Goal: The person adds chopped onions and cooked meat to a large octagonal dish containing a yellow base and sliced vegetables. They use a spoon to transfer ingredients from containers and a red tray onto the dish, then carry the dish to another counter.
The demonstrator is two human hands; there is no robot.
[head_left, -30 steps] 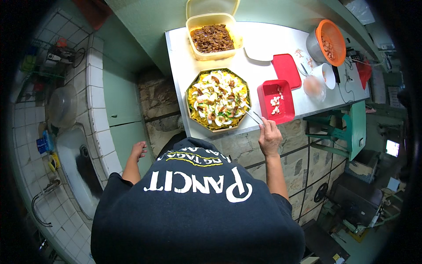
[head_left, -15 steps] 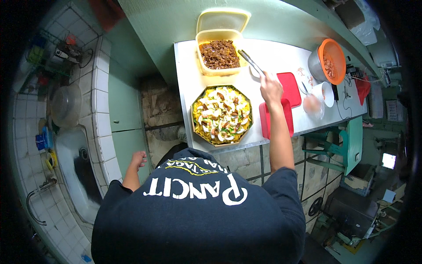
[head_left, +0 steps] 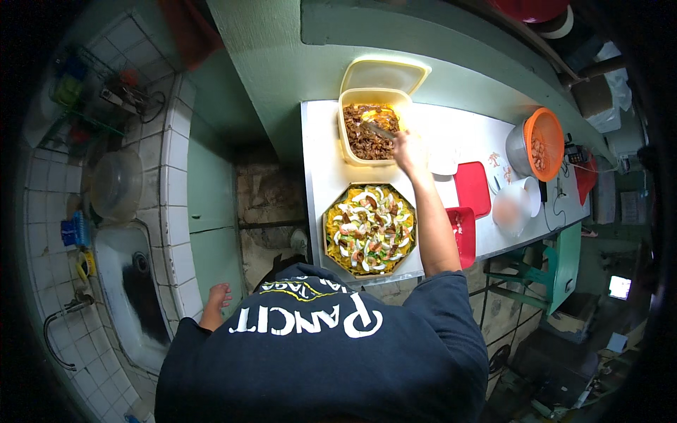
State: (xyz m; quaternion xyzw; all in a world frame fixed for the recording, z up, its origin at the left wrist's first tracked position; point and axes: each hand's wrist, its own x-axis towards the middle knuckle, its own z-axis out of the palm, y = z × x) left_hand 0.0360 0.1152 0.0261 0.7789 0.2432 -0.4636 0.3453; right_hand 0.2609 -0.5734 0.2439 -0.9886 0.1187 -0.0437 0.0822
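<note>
I've got right fingers [head_left: 403, 146] gripping the tongs [head_left: 381, 131], long axis slanting up-left into brown food [head_left: 365, 148], left hand [head_left: 219, 294] loosely half-curled.

Sink [head_left: 116, 276] at left; green chair [head_left: 566, 271], lit screen [head_left: 620, 287] at right

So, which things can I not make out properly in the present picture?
In the head view:
Tips of the tongs: hard to tell from the brown food around them.
Left part of the red tub: hidden by the right forearm.
Round item beside the white bowl: blurred.
Red round item: cut off by the top edge.
Lit screen: too small.
</note>
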